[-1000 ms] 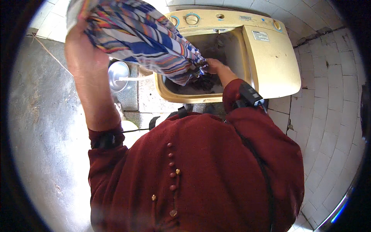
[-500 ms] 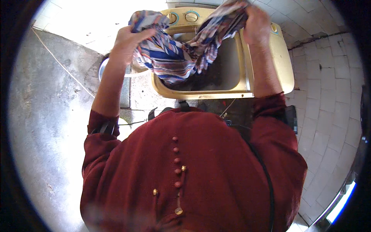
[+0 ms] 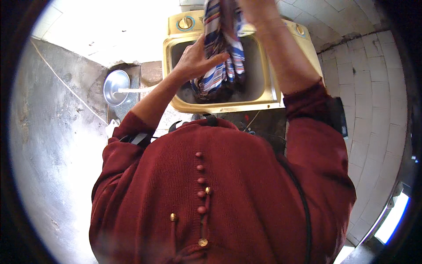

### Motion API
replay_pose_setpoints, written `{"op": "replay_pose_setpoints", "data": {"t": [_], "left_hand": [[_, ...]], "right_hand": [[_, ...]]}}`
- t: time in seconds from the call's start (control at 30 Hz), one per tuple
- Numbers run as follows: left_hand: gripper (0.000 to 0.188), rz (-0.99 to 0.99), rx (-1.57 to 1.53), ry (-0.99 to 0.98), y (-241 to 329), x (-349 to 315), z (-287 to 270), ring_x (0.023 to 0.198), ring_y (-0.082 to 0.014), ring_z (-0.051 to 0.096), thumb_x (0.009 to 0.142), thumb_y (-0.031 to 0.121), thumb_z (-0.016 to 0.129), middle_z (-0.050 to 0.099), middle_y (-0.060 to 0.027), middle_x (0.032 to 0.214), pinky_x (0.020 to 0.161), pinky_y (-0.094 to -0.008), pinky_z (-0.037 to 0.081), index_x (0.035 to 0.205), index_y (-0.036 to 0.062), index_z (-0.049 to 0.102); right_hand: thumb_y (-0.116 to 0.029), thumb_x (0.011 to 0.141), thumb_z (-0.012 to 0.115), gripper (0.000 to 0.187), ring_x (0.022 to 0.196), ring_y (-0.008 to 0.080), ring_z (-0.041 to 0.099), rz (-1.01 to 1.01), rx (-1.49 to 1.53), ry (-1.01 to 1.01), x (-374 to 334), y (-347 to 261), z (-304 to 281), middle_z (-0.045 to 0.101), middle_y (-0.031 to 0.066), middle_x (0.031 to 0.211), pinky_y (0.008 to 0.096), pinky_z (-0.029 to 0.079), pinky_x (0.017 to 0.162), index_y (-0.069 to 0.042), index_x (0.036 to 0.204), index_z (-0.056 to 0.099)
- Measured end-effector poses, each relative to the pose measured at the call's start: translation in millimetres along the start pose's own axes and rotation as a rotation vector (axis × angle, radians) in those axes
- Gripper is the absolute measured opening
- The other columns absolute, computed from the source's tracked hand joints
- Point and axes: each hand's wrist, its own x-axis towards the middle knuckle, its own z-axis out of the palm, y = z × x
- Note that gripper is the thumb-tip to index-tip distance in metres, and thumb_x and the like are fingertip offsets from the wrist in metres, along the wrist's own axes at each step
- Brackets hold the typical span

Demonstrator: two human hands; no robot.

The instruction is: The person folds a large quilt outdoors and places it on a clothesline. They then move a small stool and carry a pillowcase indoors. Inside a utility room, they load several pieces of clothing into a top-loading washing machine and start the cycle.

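Note:
A striped cloth in blue, white, orange and dark tones hangs bunched over the tub of a yellowish washing machine. Its lower folds are down inside the tub. My left hand grips the cloth from the left side, thumb across the front and fingers partly hidden behind it. Up at the top edge of the view, my right hand holds the raised upper part of the cloth; it is blurred and partly cut off.
Knobs sit on the machine's back panel. Left of it, a metal basin stands on the floor beneath a pale hose. A tiled wall rises on the right. A thin cord runs along the floor at the left.
The cloth was spread between my hands and now hangs gathered in a narrow bunch. My left hand has moved right over the tub; my right hand has moved left and up. The basin now shows fully.

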Motion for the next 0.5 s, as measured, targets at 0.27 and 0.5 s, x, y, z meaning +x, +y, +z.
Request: {"op": "replay_pose_setpoints", "data": {"t": [0.27, 0.5], "left_hand": [[0.017, -0.592, -0.679, 0.195, -25.7, -20.9, -25.9, 0.066, -0.0108, 0.061, 0.089, 0.015, 0.060, 0.067, -0.0042, 0.080, 0.059, -0.0258, 0.049, 0.093, -0.0002, 0.066], [0.017, -0.468, -0.844, 0.321, 47.5, -11.8, -62.0, 0.068, -0.0130, 0.065, 0.088, 0.011, 0.058, 0.068, -0.0073, 0.082, 0.061, -0.0241, 0.052, 0.092, -0.0020, 0.067]], "right_hand": [[-0.030, 0.062, 0.077, 0.056, 0.099, 0.0354, 0.061, -0.017, -0.793, -0.718, -43.8, 178.5, -22.9, 0.064, 0.0185, 0.104, 0.0432, 0.049, 0.084, -0.004, 0.110, 0.061], [-0.022, 0.054, 0.087, 0.072, 0.113, 0.0331, 0.056, 0.313, -0.769, -0.973, -165.5, 319.1, -13.5, 0.060, 0.0184, 0.120, 0.0425, 0.045, 0.095, -0.006, 0.119, 0.058]]}}
